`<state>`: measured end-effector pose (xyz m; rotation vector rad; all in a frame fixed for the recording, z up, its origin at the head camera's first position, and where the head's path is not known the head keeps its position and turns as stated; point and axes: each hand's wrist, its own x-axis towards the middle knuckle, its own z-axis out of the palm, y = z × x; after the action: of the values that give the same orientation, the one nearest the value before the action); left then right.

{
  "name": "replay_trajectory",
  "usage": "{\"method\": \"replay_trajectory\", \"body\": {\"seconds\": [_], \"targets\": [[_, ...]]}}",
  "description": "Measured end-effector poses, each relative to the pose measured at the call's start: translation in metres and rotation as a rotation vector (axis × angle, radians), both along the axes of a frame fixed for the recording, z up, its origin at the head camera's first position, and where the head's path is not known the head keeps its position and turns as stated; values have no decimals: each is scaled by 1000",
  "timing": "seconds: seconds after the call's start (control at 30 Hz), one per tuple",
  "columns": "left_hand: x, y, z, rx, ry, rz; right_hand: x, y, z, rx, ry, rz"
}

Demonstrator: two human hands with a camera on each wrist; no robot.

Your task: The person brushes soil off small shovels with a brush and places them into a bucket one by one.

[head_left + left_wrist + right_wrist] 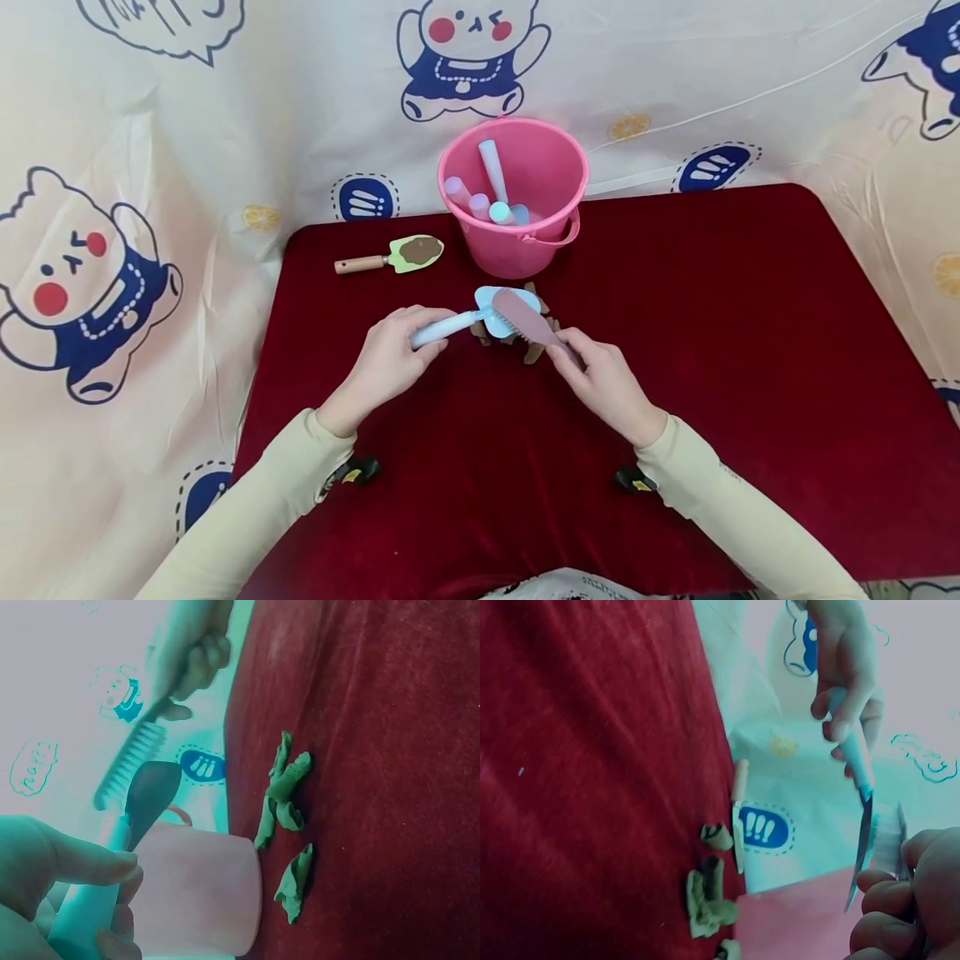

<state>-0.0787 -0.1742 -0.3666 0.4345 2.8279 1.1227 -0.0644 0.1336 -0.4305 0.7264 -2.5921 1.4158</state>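
Observation:
My left hand (386,354) grips the handle of a small trowel (442,329), light blue, with its blade pointing right. A mauve brush (522,317) is pinched by its handle in my right hand (609,379). Its bristles face the trowel blade and overlap it in the head view. Both tools are up off the table in the wrist views. Beneath them lie several curled brown scraps (534,353) on the red cloth, looking green in the left wrist view, where one folded scrap (295,883) lies apart from the others.
Just behind my hands stands a pink bucket (513,254) holding several tools with pale handles. To its left, a wooden-handled trowel (362,264) lies flat, brown stuff on its green blade. A printed curtain (300,100) hangs behind the red-covered table (750,333).

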Motion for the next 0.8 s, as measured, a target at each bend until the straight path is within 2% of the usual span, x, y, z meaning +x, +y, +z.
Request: {"method": "replay_trajectory", "body": {"seconds": [0.23,0.43,0.53,0.8], "targets": [[1,-2,1,2,-23,18,-2,5,-5,6,4,-75],[0,0,1,14,-9,30,4,-4,2,-6,98,8],[0,0,1,14,2,29,4,-5,3,13,125,17],[1,0,0,32,13,20,-3,7,-5,25,64,-47]]}}
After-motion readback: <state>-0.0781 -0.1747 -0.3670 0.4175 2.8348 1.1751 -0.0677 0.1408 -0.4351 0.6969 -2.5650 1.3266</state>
